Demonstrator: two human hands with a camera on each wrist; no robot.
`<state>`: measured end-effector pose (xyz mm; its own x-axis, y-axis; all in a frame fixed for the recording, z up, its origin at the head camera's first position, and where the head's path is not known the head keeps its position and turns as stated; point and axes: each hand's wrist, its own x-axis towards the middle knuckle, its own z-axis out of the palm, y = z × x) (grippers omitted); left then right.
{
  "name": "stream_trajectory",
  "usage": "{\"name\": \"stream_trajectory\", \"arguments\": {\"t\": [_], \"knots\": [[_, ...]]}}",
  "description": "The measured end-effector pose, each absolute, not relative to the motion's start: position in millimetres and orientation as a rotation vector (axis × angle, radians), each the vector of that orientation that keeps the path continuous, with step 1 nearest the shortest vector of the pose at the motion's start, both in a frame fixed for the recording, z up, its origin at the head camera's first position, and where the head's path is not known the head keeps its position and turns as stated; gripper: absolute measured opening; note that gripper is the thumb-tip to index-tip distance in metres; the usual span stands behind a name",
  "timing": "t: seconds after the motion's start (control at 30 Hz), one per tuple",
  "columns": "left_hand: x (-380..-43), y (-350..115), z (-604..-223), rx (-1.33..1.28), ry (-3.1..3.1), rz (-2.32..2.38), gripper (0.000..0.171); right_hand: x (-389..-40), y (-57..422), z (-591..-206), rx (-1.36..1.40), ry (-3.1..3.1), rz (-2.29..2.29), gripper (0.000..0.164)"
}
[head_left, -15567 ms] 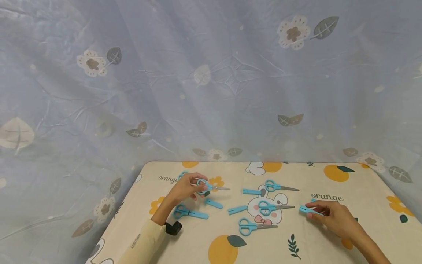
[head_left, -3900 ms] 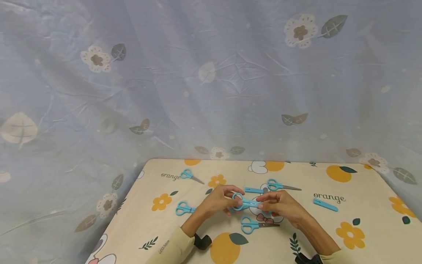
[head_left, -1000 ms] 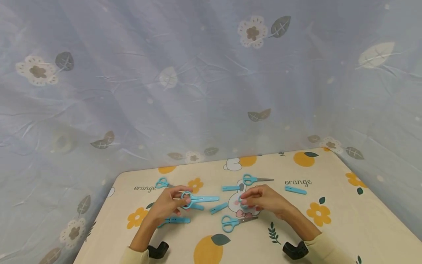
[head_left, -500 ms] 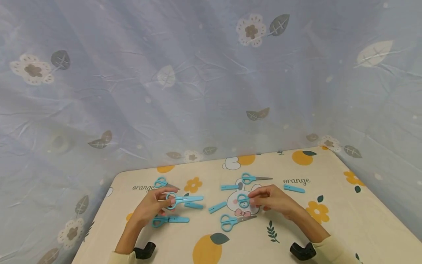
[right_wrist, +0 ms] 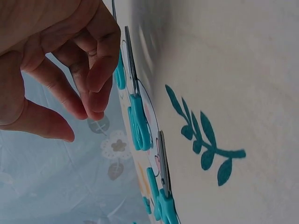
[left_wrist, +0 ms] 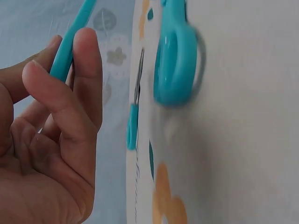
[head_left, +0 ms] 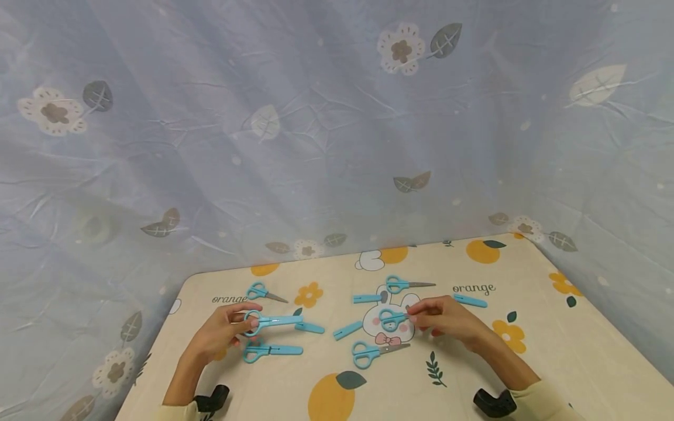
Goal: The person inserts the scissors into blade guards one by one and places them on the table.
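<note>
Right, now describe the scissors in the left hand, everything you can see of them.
The scissors are light blue, with a looped, plastic-looking handle and a matching slim cap hiding the blades. The left hand pinches them by the handle, held off the patterned tablecloth over its left part. In the head view they lie nearly level, capped end pointing right. Only the hand is seen touching them.
</note>
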<state>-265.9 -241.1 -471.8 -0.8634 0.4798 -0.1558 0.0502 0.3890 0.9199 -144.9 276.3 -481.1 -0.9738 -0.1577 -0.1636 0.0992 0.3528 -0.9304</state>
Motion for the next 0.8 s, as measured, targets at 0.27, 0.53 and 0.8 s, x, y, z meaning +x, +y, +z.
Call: {"name": "stream_trajectory", "arguments": {"t": [0.27,0.53,0.8], "knots": [[-272,-265,-475,0.444,2.200,1.492,0.061,-142,283,-483,-0.046,2.405,-1.680,0.038],[-276,-277,-482,0.379,2.216,1.482,0.058,-142,288,-485,-0.010,2.430,-1.673,0.037],[-281,-282,-488,0.394,2.196,1.469,0.055,-138,293,-489,0.002,2.445,-1.666,0.035]]}}
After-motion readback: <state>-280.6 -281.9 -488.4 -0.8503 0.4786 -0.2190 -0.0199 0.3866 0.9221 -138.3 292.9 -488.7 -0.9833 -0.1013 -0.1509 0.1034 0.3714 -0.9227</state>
